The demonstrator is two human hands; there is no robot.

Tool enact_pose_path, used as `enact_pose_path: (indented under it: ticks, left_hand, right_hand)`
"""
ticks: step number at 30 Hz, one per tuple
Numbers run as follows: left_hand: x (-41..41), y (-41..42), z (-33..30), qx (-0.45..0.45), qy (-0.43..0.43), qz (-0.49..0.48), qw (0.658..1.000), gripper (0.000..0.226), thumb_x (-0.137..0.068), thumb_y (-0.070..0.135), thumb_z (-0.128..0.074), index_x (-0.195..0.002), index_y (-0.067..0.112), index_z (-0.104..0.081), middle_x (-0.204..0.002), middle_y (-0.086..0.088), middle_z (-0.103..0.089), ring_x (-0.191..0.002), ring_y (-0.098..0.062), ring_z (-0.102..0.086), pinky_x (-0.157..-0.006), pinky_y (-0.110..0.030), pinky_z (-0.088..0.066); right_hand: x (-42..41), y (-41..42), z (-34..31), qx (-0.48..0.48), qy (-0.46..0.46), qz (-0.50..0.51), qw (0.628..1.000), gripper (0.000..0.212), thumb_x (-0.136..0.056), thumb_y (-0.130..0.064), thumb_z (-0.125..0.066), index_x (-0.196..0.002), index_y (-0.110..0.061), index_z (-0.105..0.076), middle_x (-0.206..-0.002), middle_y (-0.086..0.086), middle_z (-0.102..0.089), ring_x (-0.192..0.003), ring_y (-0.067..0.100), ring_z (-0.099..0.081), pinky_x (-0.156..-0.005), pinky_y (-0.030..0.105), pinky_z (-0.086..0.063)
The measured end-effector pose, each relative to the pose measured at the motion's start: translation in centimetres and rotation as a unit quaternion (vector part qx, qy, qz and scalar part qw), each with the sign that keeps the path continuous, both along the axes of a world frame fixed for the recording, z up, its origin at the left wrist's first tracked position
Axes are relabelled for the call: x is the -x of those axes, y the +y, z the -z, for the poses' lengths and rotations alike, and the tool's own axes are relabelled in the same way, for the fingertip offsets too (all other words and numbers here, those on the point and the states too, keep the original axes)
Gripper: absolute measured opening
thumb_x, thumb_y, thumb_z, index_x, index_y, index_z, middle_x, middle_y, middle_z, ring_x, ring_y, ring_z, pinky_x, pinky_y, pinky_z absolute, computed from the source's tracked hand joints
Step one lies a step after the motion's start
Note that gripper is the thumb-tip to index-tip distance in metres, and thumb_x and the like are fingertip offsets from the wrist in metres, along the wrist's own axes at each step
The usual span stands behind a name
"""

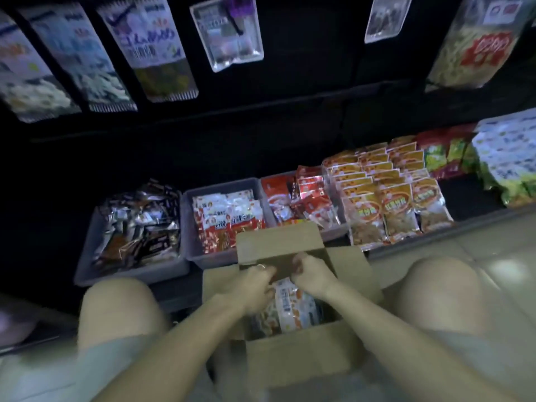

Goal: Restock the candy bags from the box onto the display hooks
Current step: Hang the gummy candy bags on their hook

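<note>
Dim shop shelving fills the background, with pale floor tiles at the right. Both hands are seen curled over the far rim of the cardboard box: the left hand, ringed, and the right hand appear to pinch the upper edge of a candy bag, though blur leaves the grip uncertain. More bags are packed inside the box, whose flaps are spread open between the knees. Beyond the far flap, grey bins of red and dark packets are lined along the bottom shelf edge; hanging bags are seen above
</note>
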State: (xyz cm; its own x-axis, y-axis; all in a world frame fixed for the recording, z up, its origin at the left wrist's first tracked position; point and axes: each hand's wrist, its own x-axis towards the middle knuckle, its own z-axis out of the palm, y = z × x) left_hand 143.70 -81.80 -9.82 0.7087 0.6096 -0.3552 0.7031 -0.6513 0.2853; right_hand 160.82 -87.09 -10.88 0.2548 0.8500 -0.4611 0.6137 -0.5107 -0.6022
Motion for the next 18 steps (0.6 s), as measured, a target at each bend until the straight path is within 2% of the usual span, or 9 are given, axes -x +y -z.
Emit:
enact_pose_path:
  ticks: [2, 5, 7, 8, 9, 11, 12, 16, 18]
  left_hand:
    - [0.9, -0.7, 2.7, 0.004, 0.05, 0.011, 0.999, 0.041, -0.101, 0.026, -0.053, -0.14, 0.011, -0.05, -0.138, -0.016, -0.059, -0.13, -0.036, -0.055, -0.105, -0.04, -0.042]
    - [2.1, -1.1, 5.2, -0.044, 0.089, 0.033, 0.994, 0.061, -0.102, 0.034, -0.051, -0.157, 0.016, -0.034, -0.156, -0.01, -0.047, -0.151, -0.028, -0.033, -0.127, -0.044, -0.01]
    - [2.9, -1.4, 6.9, -0.055, 0.11, 0.036, 0.992, 0.067, -0.102, 0.039, -0.049, -0.161, 0.015, -0.028, -0.164, -0.008, -0.036, -0.157, -0.026, -0.019, -0.128, -0.048, 0.005]
    - [3.3, -1.5, 7.9, -0.056, 0.111, 0.038, 0.991, 0.067, -0.1, 0.04, -0.05, -0.159, 0.014, -0.031, -0.164, -0.008, -0.037, -0.157, -0.027, -0.018, -0.127, -0.048, 0.011]
    - [3.8, -1.6, 8.7, -0.056, 0.102, 0.044, 0.992, 0.065, -0.097, 0.04, -0.054, -0.155, 0.013, -0.04, -0.16, -0.008, -0.044, -0.156, -0.028, -0.024, -0.126, -0.047, 0.018]
    - [4.4, -2.0, 9.6, -0.048, 0.087, 0.065, 0.993, 0.058, -0.079, 0.041, -0.066, -0.131, 0.015, -0.065, -0.132, -0.004, -0.068, -0.139, -0.032, -0.051, -0.122, -0.043, 0.027]
    - [4.4, -1.9, 9.5, -0.051, 0.09, 0.076, 0.992, 0.058, -0.071, 0.043, -0.069, -0.123, 0.017, -0.071, -0.121, 0.0, -0.073, -0.131, -0.031, -0.058, -0.121, -0.043, 0.028]
    - [4.3, -1.8, 10.4, -0.071, 0.08, 0.045, 0.993, 0.072, -0.08, 0.046, -0.056, -0.144, 0.013, -0.054, -0.143, -0.001, -0.059, -0.144, -0.031, -0.038, -0.115, -0.042, 0.031]
    - [4.4, -1.8, 10.2, -0.052, 0.071, 0.049, 0.995, 0.071, -0.076, 0.047, -0.061, -0.138, 0.013, -0.059, -0.135, -0.001, -0.064, -0.138, -0.032, -0.045, -0.115, -0.039, 0.033]
  right_hand:
    - [0.0, -1.0, 3.2, 0.065, 0.012, -0.003, 0.998, 0.044, -0.093, -0.014, -0.062, -0.135, -0.006, -0.057, -0.127, 0.018, -0.067, -0.118, 0.032, -0.064, -0.083, 0.027, -0.046]
    - [-0.3, -1.5, 6.6, 0.105, 0.019, -0.008, 0.994, 0.055, -0.093, -0.017, -0.064, -0.146, -0.008, -0.049, -0.137, 0.014, -0.064, -0.127, 0.03, -0.06, -0.093, 0.029, -0.048]
    - [-0.6, -1.8, 8.4, 0.117, 0.03, -0.002, 0.993, 0.049, -0.091, -0.016, -0.065, -0.139, -0.013, -0.057, -0.136, 0.008, -0.065, -0.126, 0.027, -0.06, -0.094, 0.025, -0.048]
    - [-0.8, -2.0, 9.2, 0.127, 0.037, 0.012, 0.991, 0.046, -0.089, -0.014, -0.066, -0.135, -0.016, -0.061, -0.134, 0.007, -0.066, -0.123, 0.026, -0.062, -0.094, 0.025, -0.049]
    - [-1.1, -2.1, 10.1, 0.139, 0.048, 0.03, 0.989, 0.045, -0.087, -0.013, -0.068, -0.131, -0.017, -0.063, -0.131, 0.006, -0.068, -0.121, 0.025, -0.063, -0.096, 0.027, -0.051]
    - [-1.5, -2.0, 11.4, 0.162, 0.077, 0.058, 0.982, 0.044, -0.085, -0.009, -0.072, -0.128, -0.016, -0.065, -0.127, 0.006, -0.07, -0.117, 0.025, -0.065, -0.097, 0.031, -0.055]
    - [-1.6, -1.8, 12.1, 0.17, 0.089, 0.069, 0.979, 0.046, -0.083, -0.007, -0.075, -0.127, -0.015, -0.066, -0.126, 0.006, -0.07, -0.116, 0.025, -0.066, -0.098, 0.033, -0.056]
    - [-2.0, -1.0, 14.1, 0.183, 0.135, 0.091, 0.969, 0.053, -0.078, 0.0, -0.08, -0.127, -0.015, -0.066, -0.127, 0.005, -0.069, -0.119, 0.025, -0.063, -0.102, 0.037, -0.055]
    - [-2.0, -0.8, 14.5, 0.185, 0.155, 0.088, 0.966, 0.053, -0.08, 0.004, -0.078, -0.127, -0.015, -0.066, -0.128, 0.005, -0.068, -0.122, 0.025, -0.062, -0.103, 0.038, -0.054]
